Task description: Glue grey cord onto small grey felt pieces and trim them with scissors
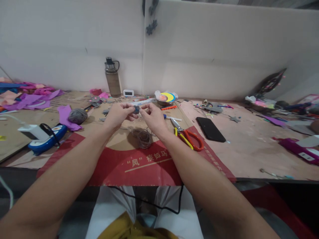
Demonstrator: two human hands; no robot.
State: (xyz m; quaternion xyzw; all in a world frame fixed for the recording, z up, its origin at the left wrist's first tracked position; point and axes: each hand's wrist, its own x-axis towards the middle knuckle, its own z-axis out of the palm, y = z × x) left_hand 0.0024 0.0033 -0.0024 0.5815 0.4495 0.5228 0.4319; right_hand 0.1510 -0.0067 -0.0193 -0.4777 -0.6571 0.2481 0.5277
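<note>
Between the fingertips of both my hands, above the middle of the desk, is a small dark grey piece, possibly fuzzy; its exact kind is too small to tell. My left hand pinches it from the left, fingers closed. From the right, my right hand closes thumb and finger at its edge. A loose coil of thin grey cord lies on the desk mat just below the hands. Beside my right wrist rest scissors with red and yellow handles.
A black phone lies right of the scissors. A grey yarn ball, purple paper and a blue power strip sit left. Behind stand a water bottle, a small clock and a bowl.
</note>
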